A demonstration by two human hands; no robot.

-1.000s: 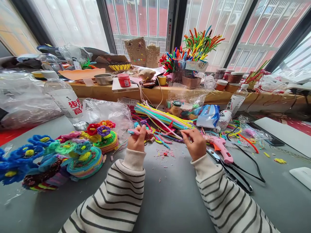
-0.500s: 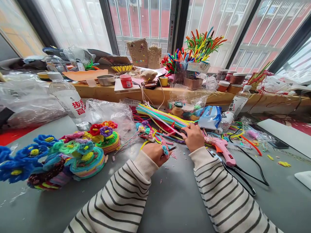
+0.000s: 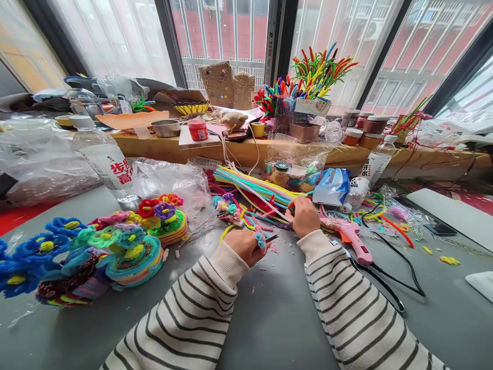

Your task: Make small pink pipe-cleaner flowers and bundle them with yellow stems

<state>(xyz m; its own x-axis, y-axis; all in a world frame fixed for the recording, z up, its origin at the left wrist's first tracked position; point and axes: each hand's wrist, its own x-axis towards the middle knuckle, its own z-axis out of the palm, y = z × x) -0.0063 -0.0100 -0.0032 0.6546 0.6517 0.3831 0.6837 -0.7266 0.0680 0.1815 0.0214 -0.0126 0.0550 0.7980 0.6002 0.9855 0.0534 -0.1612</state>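
Note:
My left hand [image 3: 243, 244] rests on the grey table [image 3: 269, 318], fingers curled round a small pink and blue pipe-cleaner piece [image 3: 260, 237]. A dark pointed tip sticks out beside it. My right hand [image 3: 304, 216] lies a little further back, its fingers pinched on a strand at the near end of a long bundle of coloured pipe cleaners [image 3: 254, 185]. Loose pipe-cleaner bits [image 3: 231, 208] lie just behind my left hand. Both arms wear white sleeves with dark stripes.
Finished pipe-cleaner flowers and coasters [image 3: 127, 246] pile up at the left. A water bottle [image 3: 106, 162] and plastic bags stand behind them. A pink glue gun [image 3: 352, 236] with a black cable lies right of my right hand. The wooden sill [image 3: 246, 146] is crowded with jars and pipe-cleaner bouquets.
My left hand has dropped from in front of me to the table, now with the small pink and blue piece. My right hand moved back to the pipe-cleaner bundle.

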